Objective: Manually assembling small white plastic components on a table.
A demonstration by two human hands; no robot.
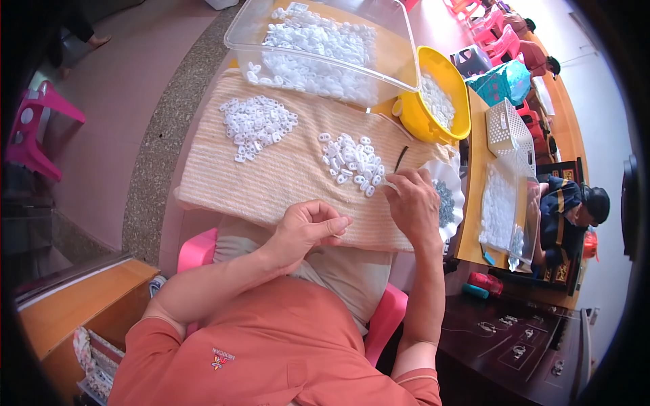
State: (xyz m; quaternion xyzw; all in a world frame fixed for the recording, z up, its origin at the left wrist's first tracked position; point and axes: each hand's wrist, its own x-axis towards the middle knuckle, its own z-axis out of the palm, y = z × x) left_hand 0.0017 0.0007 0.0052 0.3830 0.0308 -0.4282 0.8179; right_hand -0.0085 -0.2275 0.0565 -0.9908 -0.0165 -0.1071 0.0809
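Observation:
My left hand (pixel 308 229) hovers above the striped towel (pixel 271 183) near its front edge. Its thumb and fingers are pinched together, and whatever they hold is too small to make out. My right hand (pixel 416 203) is closed too, its fingertips beside a small pile of white oval plastic pieces with two holes (pixel 352 161); its grip is hidden. A thin dark stick-like tool (pixel 401 158) lies just beyond those fingertips. Further left is a pile of white squarish plastic pieces (pixel 254 125). Partly behind my right wrist, a white dish (pixel 458 186) holds small grey parts (pixel 444 203).
A clear plastic bin (pixel 325 51) of white pieces stands at the back, beside a yellow bucket (pixel 462 101) also holding white pieces. At right are a white perforated basket (pixel 502 128) and another person (pixel 569 210) at a table. A pink stool (pixel 40 128) stands far left.

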